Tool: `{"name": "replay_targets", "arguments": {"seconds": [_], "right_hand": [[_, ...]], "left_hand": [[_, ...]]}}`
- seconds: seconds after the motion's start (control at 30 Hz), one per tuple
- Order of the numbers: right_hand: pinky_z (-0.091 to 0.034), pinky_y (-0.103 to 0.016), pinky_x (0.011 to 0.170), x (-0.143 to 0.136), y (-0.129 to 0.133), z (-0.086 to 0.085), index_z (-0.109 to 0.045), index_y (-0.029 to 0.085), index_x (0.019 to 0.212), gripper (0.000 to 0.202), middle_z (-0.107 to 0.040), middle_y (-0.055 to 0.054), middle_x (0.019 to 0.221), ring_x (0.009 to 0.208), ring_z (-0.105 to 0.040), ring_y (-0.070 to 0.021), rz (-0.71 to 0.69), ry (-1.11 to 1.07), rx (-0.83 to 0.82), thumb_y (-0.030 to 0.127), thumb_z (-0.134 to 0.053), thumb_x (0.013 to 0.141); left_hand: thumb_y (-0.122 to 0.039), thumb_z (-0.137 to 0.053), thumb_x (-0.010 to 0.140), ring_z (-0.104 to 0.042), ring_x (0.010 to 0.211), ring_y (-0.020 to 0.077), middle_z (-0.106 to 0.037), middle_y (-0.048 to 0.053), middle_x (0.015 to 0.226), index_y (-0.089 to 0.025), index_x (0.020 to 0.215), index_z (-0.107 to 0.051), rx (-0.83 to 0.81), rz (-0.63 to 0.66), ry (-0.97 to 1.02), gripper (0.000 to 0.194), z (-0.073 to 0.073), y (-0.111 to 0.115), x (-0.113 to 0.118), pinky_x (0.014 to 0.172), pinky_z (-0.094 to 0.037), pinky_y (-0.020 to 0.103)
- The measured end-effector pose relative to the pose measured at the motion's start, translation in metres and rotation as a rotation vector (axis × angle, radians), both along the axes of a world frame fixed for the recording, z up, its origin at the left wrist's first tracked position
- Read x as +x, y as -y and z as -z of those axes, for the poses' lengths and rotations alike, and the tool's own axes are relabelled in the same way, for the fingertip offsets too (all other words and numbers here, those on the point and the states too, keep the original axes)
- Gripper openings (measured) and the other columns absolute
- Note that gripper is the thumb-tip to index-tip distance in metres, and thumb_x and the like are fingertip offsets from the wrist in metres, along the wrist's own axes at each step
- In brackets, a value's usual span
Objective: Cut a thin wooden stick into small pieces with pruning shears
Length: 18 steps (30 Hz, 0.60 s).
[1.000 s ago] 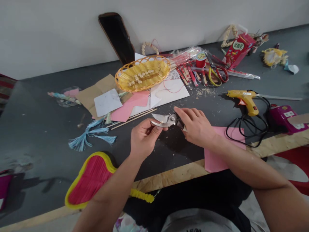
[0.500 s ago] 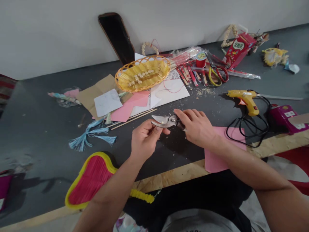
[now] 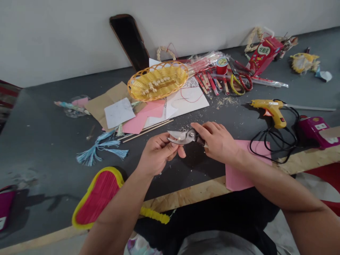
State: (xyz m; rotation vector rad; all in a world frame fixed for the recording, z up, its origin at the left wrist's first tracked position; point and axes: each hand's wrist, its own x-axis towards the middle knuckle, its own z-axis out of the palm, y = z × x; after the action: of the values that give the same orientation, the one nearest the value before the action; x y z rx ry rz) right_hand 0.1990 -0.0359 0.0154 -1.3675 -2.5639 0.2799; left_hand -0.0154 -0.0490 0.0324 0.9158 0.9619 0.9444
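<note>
My left hand (image 3: 156, 152) pinches a small pale piece (image 3: 179, 139), set between parted blades (image 3: 175, 134) | my right hand (image 3: 219, 141) grips the pruning shears (image 3: 191, 135) over the tabletop (image 3: 53, 138) | shears just dipped slightly nearer me; trimming seems unfinished.

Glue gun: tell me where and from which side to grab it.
Probably best by its yellow handle, coming from the near side: the glue gun lies on its side, handle end nearest, while the nozzle points left and the glue stick extends right.
</note>
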Motion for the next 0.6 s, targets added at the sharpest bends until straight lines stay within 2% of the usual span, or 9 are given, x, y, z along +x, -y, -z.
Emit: {"name": "replay_targets", "arguments": {"seconds": [0.2,0.33,0.4,0.5,0.6], "right_hand": [[-0.044,-0.037,0.083,0.002,-0.002,0.002,-0.050,0.021,0.139,0.055,-0.066,-0.012,0.113,0.099,-0.061,-0.0261,0.020,0.035,0.002,0.012,-0.053,0.085],[-0.041,-0.036,0.081,0.001,-0.005,0.003,-0.048,0.024,0.143,0.055,-0.067,-0.011,0.117,0.100,-0.060,-0.0257,0.078,0.050,0.046,0.014,-0.052,0.088],[-0.040,-0.036,0.080,0.000,-0.006,0.002,-0.043,0.023,0.148,0.058,-0.066,-0.012,0.121,0.103,-0.059,-0.0261,0.093,0.062,0.047,0.015,-0.049,0.091],[-0.039,-0.037,0.080,-0.001,-0.005,0.000,-0.037,0.022,0.152,0.060,-0.063,-0.012,0.127,0.106,-0.057,-0.0266,0.091,0.092,0.016,0.017,-0.045,0.093],[-0.038,-0.038,0.082,-0.002,-0.002,-0.002,-0.032,0.022,0.155,0.063,-0.061,-0.012,0.130,0.109,-0.055,-0.0269,0.073,0.112,-0.022,0.019,-0.044,0.094]], "left_hand": [[-0.045,-0.082,0.075,-0.029,0.036,0.0040,-0.070,0.006,0.060,-0.016,0.072,-0.067,0.031,-0.064,-0.035,0.032,0.009,0.000,0.002,0.037,-0.018,0.023],[-0.041,-0.079,0.081,-0.044,0.044,0.0064,-0.076,0.007,0.075,-0.017,0.087,-0.071,0.158,-0.112,-0.122,0.025,0.018,-0.001,-0.001,0.043,-0.034,0.022],[-0.037,-0.079,0.082,-0.050,0.049,0.0073,-0.078,0.007,0.080,-0.017,0.087,-0.070,0.212,-0.151,-0.183,0.022,0.019,0.000,-0.002,0.047,-0.039,0.022],[-0.035,-0.078,0.083,-0.051,0.048,0.0067,-0.078,0.008,0.079,-0.016,0.082,-0.067,0.257,-0.202,-0.235,0.021,0.018,0.003,-0.001,0.047,-0.039,0.021],[-0.036,-0.076,0.085,-0.042,0.042,0.0044,-0.077,0.008,0.075,-0.015,0.081,-0.067,0.244,-0.202,-0.203,0.023,0.016,0.006,0.000,0.041,-0.031,0.019]]}}
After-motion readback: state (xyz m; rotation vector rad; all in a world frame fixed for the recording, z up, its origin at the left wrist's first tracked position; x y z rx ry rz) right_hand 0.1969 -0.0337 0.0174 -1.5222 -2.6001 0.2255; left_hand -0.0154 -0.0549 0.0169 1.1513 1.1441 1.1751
